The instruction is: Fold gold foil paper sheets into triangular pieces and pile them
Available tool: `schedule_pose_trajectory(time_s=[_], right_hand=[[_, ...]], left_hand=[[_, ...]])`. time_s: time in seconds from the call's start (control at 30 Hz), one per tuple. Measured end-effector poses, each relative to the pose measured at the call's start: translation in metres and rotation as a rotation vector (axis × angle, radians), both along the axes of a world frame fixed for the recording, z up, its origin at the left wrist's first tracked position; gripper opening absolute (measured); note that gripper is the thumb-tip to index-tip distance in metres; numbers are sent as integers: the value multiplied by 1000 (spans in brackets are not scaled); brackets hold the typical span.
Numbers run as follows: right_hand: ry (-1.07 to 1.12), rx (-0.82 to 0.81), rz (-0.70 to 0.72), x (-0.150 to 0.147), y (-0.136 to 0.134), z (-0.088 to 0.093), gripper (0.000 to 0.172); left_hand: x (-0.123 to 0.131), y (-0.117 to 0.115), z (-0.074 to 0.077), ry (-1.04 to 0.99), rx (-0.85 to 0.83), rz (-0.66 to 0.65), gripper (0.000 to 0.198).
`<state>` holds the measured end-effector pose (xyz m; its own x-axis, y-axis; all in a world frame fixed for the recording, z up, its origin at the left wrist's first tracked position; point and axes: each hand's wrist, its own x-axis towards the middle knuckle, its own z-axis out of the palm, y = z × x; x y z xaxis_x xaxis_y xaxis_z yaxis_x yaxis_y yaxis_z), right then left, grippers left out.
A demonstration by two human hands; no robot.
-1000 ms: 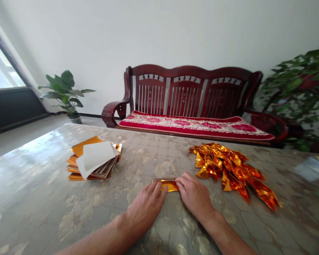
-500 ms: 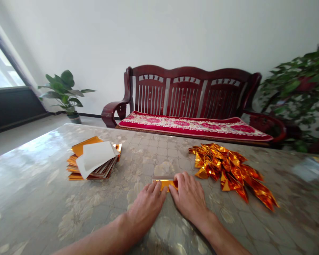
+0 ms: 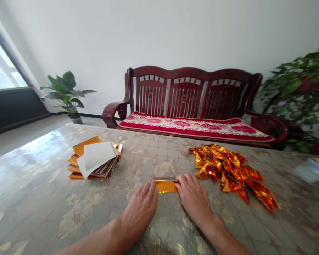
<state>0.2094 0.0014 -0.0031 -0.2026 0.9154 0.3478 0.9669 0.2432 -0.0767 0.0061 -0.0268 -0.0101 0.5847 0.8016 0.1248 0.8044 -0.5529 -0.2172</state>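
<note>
A folded sheet of gold foil paper (image 3: 167, 186) lies on the table in front of me as a narrow strip, its long side running left to right. At its left end, my left hand (image 3: 143, 202) is closed with the fingertips on the paper's edge. My right hand (image 3: 192, 193) grips the other end, fingers bent over it and thumb tucked close. Between the hands the shiny middle of the strip shows, with a thin pale edge along its far side. Both ends are partly hidden by the fingers.
On the left of the patterned table (image 3: 95, 212) sits a stack of foil sheets (image 3: 95, 159), white backs uppermost. Folded gold foil pieces (image 3: 230, 168) are heaped on the right. Near the right edge lies a clear plastic bag (image 3: 311, 169). Behind stands a wooden bench (image 3: 191, 95).
My hands have spread apart along the strip, the left thumb and fingers moving outward to its left end and the right ones to its right end. More of the gold middle shows.
</note>
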Motion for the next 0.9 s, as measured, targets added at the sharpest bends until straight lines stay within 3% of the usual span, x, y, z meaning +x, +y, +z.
schedule_pose_trajectory(time_s=[0.13, 0.37, 0.53, 0.67, 0.9], right_hand=[[-75, 77, 60, 1, -3, 0, 9], [-107, 103, 303, -6, -4, -1, 18], [-129, 41, 250, -6, -1, -2, 26], [-129, 41, 231, -3, 0, -2, 27], [-121, 46, 208, 1, -1, 6, 21]], left_hand=[[-1, 3, 7, -1, -39, -19, 48], [3, 4, 10, -56, -64, -13, 42], [5, 7, 19, -84, -134, 5, 34], [-8, 23, 26, -205, -213, -16, 26], [-31, 47, 27, -396, -256, -38, 40]])
